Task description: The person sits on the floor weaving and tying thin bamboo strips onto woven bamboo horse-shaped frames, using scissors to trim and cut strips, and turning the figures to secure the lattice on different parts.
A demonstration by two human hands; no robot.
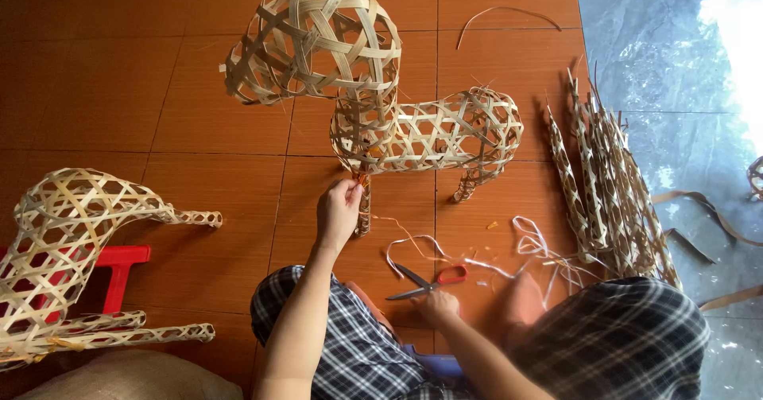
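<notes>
Seen from above, a person sits on a floor [159, 106] of reddish-brown tiles, knees in plaid shorts at the bottom edge. The left hand [338, 209] is raised, its fingers pinched narrow at the top of the front leg of a woven bamboo animal figure [381, 114], which stands upright in the middle of the floor with its large open-weave head nearest the camera. The right hand [435, 304] rests low on the floor, fingers curled, touching the dark blades of a pair of scissors [425, 283] with orange handles; whether it grips them I cannot tell.

Loose pale strips [532, 245] curl across the tiles just right of the scissors. Further right, a bundle of narrow woven bamboo tubes [604, 185] lies along the edge where the tiles meet a grey stone surface [660, 50], bright with glare at top right. At far left a second woven figure [63, 241] lies tipped on its side over a red stool [119, 269]. A single curved strip [509, 14] lies at the top.
</notes>
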